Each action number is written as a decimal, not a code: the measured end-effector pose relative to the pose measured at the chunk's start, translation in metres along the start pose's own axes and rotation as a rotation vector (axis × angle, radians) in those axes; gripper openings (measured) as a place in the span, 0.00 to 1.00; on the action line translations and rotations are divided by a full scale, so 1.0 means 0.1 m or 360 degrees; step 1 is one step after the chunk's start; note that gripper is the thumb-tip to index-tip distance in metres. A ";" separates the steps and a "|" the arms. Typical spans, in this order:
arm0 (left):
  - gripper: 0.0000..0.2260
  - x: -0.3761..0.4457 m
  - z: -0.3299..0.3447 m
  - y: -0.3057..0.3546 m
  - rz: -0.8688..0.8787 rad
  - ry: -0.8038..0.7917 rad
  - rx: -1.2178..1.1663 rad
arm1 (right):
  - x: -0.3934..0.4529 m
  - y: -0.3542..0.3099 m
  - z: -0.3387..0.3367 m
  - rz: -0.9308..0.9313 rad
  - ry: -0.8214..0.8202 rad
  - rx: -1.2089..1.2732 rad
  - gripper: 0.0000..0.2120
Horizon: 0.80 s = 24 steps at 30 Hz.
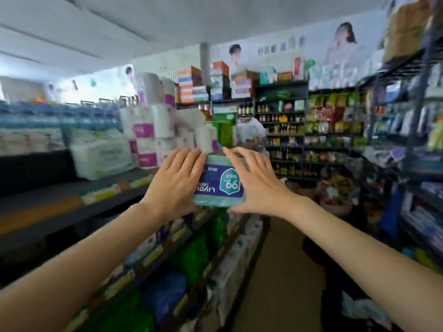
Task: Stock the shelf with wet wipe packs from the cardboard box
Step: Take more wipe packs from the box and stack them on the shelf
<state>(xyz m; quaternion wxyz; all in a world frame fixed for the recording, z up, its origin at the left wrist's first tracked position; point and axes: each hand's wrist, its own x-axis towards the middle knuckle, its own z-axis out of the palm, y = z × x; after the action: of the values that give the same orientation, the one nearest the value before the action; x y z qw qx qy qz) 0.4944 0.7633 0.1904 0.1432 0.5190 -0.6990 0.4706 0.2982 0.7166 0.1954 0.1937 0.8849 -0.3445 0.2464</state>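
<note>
Your left hand and right hand clamp one teal wet wipe pack between them, fingers curled over its top edge, label upside down, mid-air beside the left shelf; toilet-roll stacks behind.

Teal pack with dark blue label, white lettering and a teal badge reading upside down. White rolls banded in magenta. Dark grey shelf edged with yellow and orange price tags. Green bags lower down. Brown floor.
</note>
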 end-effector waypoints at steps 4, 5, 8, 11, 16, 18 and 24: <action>0.43 -0.35 -0.23 -0.85 -0.0151 -0.0068 0.0287 | 0.58 -0.52 -0.07 0.0252 0.0191 0.0264 0.58; 0.42 -0.44 -0.27 -1.02 -0.0239 -0.0079 0.0315 | 0.70 -0.68 -0.06 0.0336 0.0282 0.0343 0.56; 0.43 -0.65 -0.35 -1.45 -0.0510 -0.0049 0.0390 | 1.02 -1.15 0.03 0.0741 0.0362 0.1286 0.44; 0.44 -0.72 -0.42 -1.82 -0.0588 -0.0024 0.0573 | 1.41 -1.71 -0.06 0.0967 -0.0397 0.3250 0.26; 0.32 -0.68 -0.50 -2.27 -0.0327 0.0171 0.1044 | 2.22 -2.25 -0.24 0.0770 -0.0582 0.3877 0.24; 0.28 -0.66 -0.52 -2.43 -0.0274 0.0228 0.1214 | 2.60 -2.38 -0.30 0.0829 -0.0604 0.3916 0.24; 0.35 -0.97 -0.76 -2.76 -0.0859 -0.0088 0.0925 | 3.37 -2.96 -0.15 0.0746 0.0050 0.3202 0.44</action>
<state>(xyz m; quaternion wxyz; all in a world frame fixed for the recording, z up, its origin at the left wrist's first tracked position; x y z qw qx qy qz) 0.7505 0.8769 0.3031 0.0899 0.7155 -0.3788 0.5801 0.7182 0.7542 0.3481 -0.6844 0.5450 -0.1402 0.4636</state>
